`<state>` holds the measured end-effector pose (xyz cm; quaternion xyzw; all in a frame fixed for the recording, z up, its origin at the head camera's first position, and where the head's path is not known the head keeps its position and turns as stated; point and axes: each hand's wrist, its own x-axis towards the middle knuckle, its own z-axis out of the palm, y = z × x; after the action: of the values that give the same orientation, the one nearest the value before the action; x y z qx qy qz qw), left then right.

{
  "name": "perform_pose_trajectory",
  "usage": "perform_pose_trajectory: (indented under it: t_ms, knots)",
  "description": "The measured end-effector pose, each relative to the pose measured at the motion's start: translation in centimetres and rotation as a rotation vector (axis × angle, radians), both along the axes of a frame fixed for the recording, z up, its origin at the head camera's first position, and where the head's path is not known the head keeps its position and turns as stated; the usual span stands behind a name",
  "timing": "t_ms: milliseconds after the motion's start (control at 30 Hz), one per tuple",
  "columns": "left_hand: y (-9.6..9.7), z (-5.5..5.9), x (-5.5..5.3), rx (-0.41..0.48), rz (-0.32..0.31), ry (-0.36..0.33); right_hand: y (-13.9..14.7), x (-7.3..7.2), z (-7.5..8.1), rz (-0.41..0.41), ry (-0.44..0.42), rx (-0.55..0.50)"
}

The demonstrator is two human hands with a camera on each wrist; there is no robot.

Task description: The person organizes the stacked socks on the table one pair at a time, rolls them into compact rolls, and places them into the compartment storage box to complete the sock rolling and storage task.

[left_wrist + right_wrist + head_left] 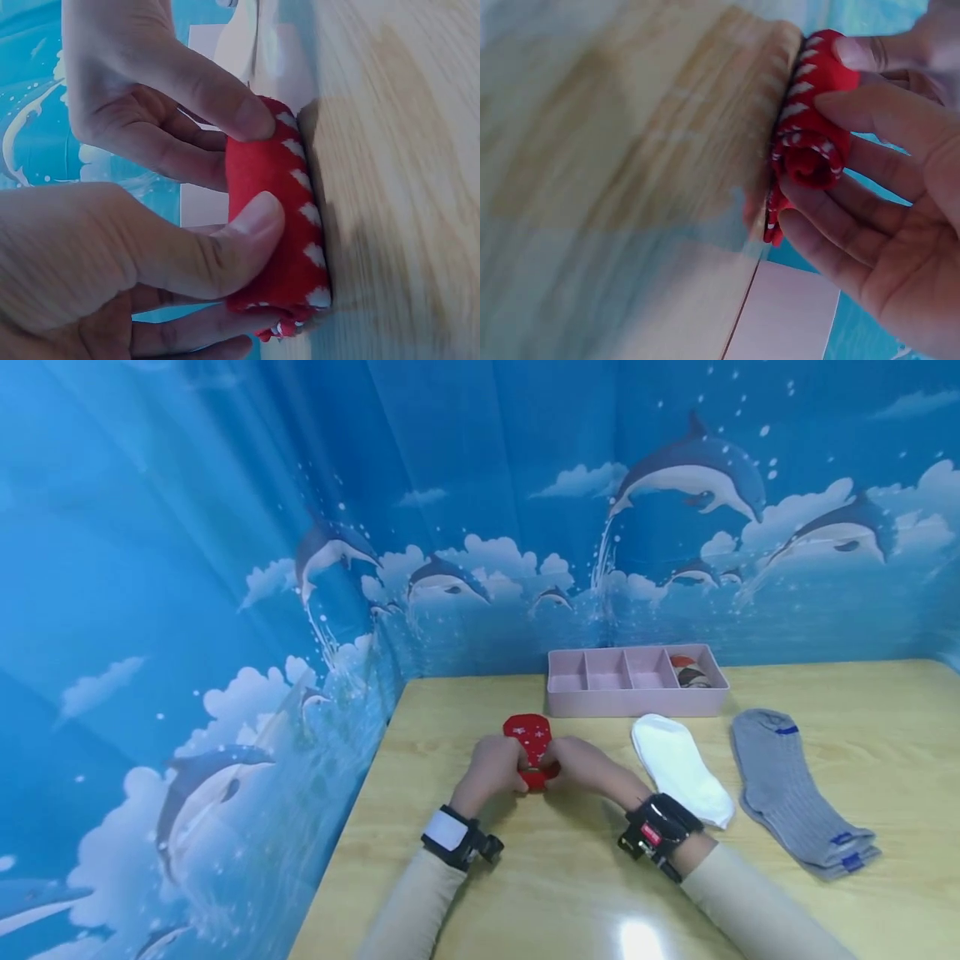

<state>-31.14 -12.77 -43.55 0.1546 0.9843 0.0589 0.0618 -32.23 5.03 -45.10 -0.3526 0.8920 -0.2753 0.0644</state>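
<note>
A red sock (528, 732) with white marks lies partly rolled up on the table. Its roll (259, 180) faces me, while the flat toe end stretches away toward the tray. From the left side, my left hand (497, 763) grips the roll, thumb on the near face and fingers behind and under it. My right hand (583, 766) holds the other end the same way. The right wrist view shows the spiral end of the roll (810, 166) between thumb and fingers, with a short flat layer of sock beneath it.
A pink tray (630, 704) with several compartments stands at the table's back edge; its rightmost compartment holds a patterned bundle (688, 672). Right of my hands lie a white sock (678, 768) and a pair of grey socks (787, 793). A dolphin-print curtain (480, 485) hangs behind and left.
</note>
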Motion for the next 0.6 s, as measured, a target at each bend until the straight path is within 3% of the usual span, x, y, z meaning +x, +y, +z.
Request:
perform_pose_trajectory:
  t_ms: [200,367,600]
  knots:
    - [0.2,-0.4,0.6,0.042,0.017,-0.059,-0.3,1.2,-0.9,-0.069,0.048,-0.021]
    - [-0.1,-0.8,1.4,0.125,0.031,-0.099,-0.5,2.2,-1.1,-0.043,0.087,-0.017]
    - [0.6,-0.4,0.9,0.267,-0.027,-0.118,1.3,0.8,0.5,-0.008,-0.112,-0.006]
